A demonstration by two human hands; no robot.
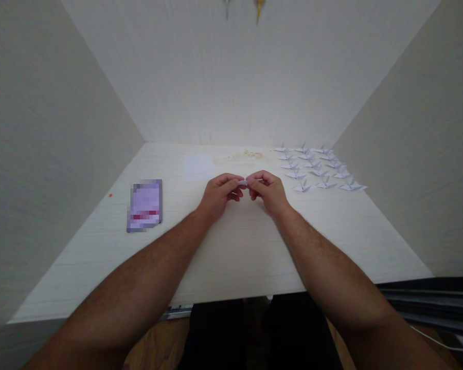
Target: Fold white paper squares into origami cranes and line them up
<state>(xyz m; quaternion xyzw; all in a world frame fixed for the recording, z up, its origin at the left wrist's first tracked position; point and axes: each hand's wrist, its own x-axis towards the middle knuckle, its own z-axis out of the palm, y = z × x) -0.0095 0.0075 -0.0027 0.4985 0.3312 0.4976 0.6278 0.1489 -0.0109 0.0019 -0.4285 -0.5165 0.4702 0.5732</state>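
Over the middle of the white table [231, 257], my left hand [223, 191] and my right hand [267, 188] meet almost fingertip to fingertip. Between them is a small piece of folded white paper [243, 182], pinched by the thumb and fingers of each hand. Most of the paper is hidden behind the fingers, so its folded shape cannot be made out. Several white origami cranes [312, 163] stand in rows to the right, beyond my right hand. Flat on the table behind my left hand lies a white paper sheet [198, 168].
A purple blurred-out flat object [145, 204] lies on the left of the table. Near the left edge is a small red dot [110, 195]. Brownish marks [250, 154] show by the back wall [231, 77]. Walls rise on both sides.
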